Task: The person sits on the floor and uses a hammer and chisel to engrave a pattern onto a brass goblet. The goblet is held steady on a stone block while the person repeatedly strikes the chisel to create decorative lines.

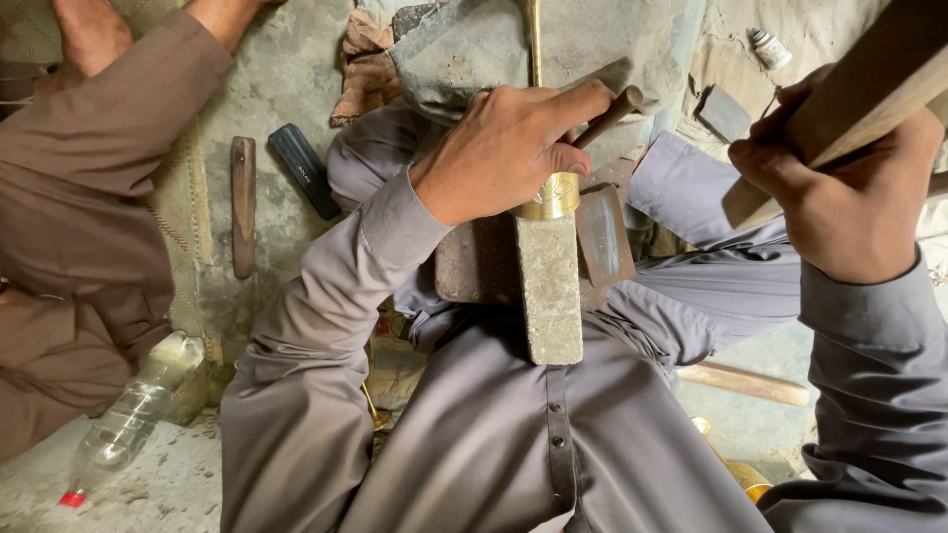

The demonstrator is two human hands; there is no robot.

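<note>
My left hand point(509, 148) grips a thin brown metal rod point(614, 109) and presses down over a shiny brass ring point(553, 197) that sits around a long grey metal bar point(549, 281). The bar lies toward me over a dark iron block point(474, 262) between my knees. My right hand point(849, 188) is raised at the right, closed around a pale wooden handle point(869, 84) that runs off the top right corner. A long brass rod point(534, 39) extends away from the ring.
Another person in brown clothing point(79, 197) sits at the left. On the ground lie a dark file point(304, 168), a wooden-handled tool point(243, 202), an empty plastic bottle point(128, 419), a wooden stick point(746, 383) and a small brass piece point(736, 472).
</note>
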